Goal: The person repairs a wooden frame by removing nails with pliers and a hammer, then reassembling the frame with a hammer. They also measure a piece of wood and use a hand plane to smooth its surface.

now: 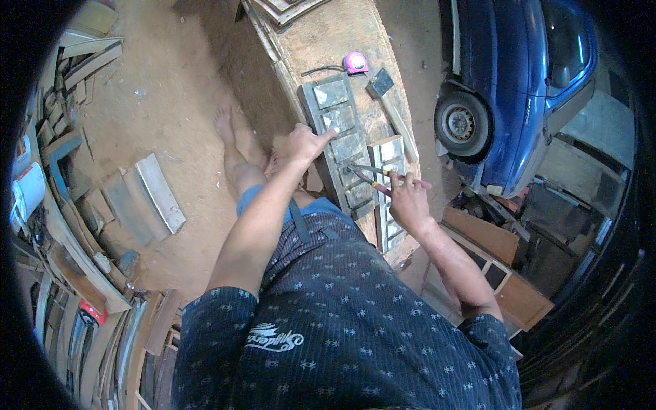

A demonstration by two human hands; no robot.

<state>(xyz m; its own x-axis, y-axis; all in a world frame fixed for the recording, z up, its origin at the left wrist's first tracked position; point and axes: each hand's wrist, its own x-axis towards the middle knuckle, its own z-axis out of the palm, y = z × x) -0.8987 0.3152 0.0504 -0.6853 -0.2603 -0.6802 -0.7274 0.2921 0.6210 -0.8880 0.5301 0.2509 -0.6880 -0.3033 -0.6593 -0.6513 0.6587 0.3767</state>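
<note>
A long grey-painted wooden panel point(333, 93) with recessed rectangular sections lies on the workbench. My left hand point(309, 142) grips its left edge, the thumb reaching over the top face. In my right hand point(408, 205) is a pair of pincers point(370, 179) with dark red and yellow grips. The handles are spread, and the jaws rest on the panel near its middle; what they bite on is too small to make out. A second, narrower panel point(385, 232) lies to the right, under the pincers and my right hand.
A hammer point(395, 113) with a wooden handle and a pink tape measure point(356, 63) lie on the workbench point(301, 48). Wooden frames point(290, 10) sit at its far end. A blue vehicle point(506, 89) stands at right. Scrap wood point(75, 266) is piled along the left.
</note>
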